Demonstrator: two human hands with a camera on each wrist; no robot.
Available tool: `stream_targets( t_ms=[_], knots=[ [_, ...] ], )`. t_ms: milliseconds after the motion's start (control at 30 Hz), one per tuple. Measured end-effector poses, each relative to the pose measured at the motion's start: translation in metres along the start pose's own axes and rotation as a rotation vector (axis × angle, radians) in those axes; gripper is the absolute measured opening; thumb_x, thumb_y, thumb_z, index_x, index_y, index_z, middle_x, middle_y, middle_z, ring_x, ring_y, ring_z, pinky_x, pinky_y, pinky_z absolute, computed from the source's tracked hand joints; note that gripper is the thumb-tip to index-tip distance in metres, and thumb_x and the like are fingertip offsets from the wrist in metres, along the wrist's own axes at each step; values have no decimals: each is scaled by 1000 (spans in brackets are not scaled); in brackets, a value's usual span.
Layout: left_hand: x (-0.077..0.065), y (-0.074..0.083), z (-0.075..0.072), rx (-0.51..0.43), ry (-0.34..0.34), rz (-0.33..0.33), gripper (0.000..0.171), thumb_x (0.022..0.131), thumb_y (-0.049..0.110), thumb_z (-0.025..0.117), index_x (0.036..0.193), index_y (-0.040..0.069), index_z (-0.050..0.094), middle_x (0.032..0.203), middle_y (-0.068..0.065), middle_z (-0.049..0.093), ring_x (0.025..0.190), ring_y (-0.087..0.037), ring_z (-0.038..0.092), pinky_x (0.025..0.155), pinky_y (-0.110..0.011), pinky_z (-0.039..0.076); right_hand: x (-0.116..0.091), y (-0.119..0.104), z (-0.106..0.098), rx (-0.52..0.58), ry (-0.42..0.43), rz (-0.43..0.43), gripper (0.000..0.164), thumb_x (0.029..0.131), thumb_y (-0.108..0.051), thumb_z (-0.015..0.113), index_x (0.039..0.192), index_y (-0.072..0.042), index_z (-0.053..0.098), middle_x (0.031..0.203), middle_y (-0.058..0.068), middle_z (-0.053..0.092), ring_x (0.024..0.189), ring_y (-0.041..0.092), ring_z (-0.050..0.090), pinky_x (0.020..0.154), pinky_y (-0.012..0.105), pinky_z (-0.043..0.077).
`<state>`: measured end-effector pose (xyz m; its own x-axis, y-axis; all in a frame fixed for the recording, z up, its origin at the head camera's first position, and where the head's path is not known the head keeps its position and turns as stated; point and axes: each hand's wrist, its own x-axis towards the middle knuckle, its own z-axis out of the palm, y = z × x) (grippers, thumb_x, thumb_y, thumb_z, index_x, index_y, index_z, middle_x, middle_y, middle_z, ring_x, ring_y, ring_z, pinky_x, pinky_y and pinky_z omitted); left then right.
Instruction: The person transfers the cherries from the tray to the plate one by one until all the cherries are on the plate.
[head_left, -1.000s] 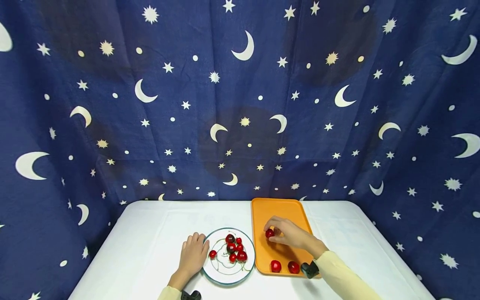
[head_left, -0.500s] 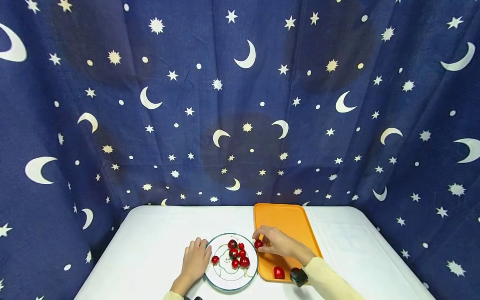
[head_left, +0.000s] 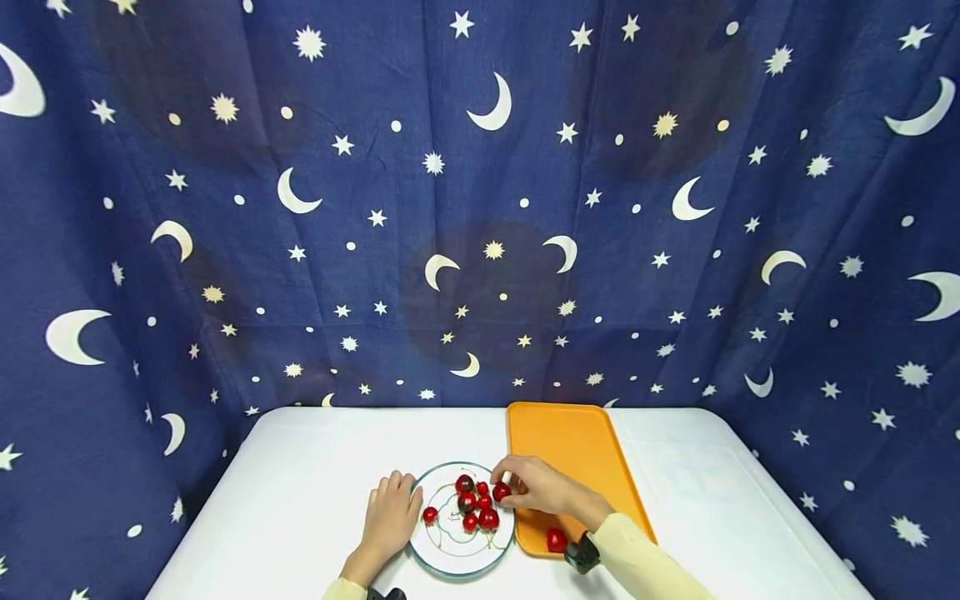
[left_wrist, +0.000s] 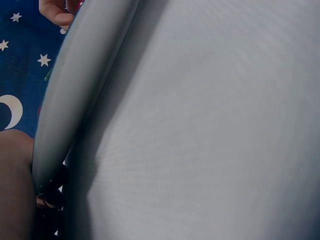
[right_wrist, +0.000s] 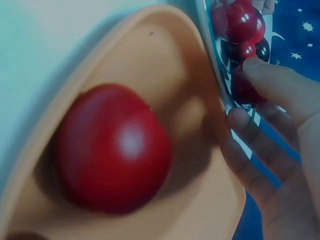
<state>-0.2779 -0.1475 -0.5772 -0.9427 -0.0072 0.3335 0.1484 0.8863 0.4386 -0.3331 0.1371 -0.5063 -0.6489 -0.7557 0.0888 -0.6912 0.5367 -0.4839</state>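
A dark red cherry [head_left: 502, 492] is pinched between the thumb and fingers of my right hand [head_left: 536, 485], over the right rim of a white plate [head_left: 450, 557] with a blue-green edge. Several cherries [head_left: 467, 502] cluster in the plate's right half, and a smaller cherry [head_left: 430, 516] lies near its left side. My left hand [head_left: 386, 521] rests against the left rim, fingers fairly straight. On the orange tray [head_left: 570, 437], a large cherry [right_wrist: 112, 150] sits by the front edge. A dark sliver at the bottom of the right wrist view is too cropped to tell.
The plate stands beside the tray's left edge on a white-covered table [head_left: 315, 467]. A dark blue curtain [head_left: 480, 208] with moons and stars hangs behind it. A black wrist camera [head_left: 582, 553] on my right wrist covers part of the tray's front.
My right hand has carried the cherry left from the middle of the tray to above the plate's right rim. The left hand stays at the plate. The head view has tilted slightly.
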Motion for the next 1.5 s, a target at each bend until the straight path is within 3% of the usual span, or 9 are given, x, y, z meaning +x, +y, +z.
stream_targets(
  t_ms=[233,500,733,1000,1267,1500],
  knots=[
    [1,-1,1,1,-27,-6,25,105,26,52,111,6,65,88,1,43,82,-15,33,73,-31,28,2,-2,3,-7,-2,20,25,92,-18,78,113,-10,66,96,3,67,75,12,57,72,16,46],
    [-1,-4,5,14,70,47,24,104,26,53,106,6,65,86,2,42,80,-14,32,71,-31,26,5,-3,6,-28,9,41,25,91,-24,79,109,-14,63,83,8,62,75,10,52,71,19,40],
    [1,-4,2,-12,-17,-9,25,105,27,52,111,6,65,88,1,43,82,-15,33,73,-32,27,6,-3,11,-71,17,54,25,92,-29,78,110,-20,64,95,-2,64,88,7,49,78,23,42],
    [1,-7,7,-6,21,15,24,104,28,52,109,7,64,87,2,41,81,-14,31,72,-31,26,8,-4,13,-144,62,28,25,92,-32,77,112,-20,65,112,-8,70,103,13,55,97,39,45],
    [1,-4,6,6,-4,4,23,105,27,52,107,7,64,88,1,42,82,-15,33,72,-32,27,-2,2,4,-55,84,28,28,101,-31,65,123,-13,65,110,0,70,95,17,59,83,25,48],
    [1,-3,3,16,38,22,20,104,25,54,104,8,64,87,0,43,82,-16,36,73,-33,29,-18,13,-10,-68,127,57,22,104,-28,60,119,-13,66,111,-2,69,95,13,61,84,27,51]
  ],
)
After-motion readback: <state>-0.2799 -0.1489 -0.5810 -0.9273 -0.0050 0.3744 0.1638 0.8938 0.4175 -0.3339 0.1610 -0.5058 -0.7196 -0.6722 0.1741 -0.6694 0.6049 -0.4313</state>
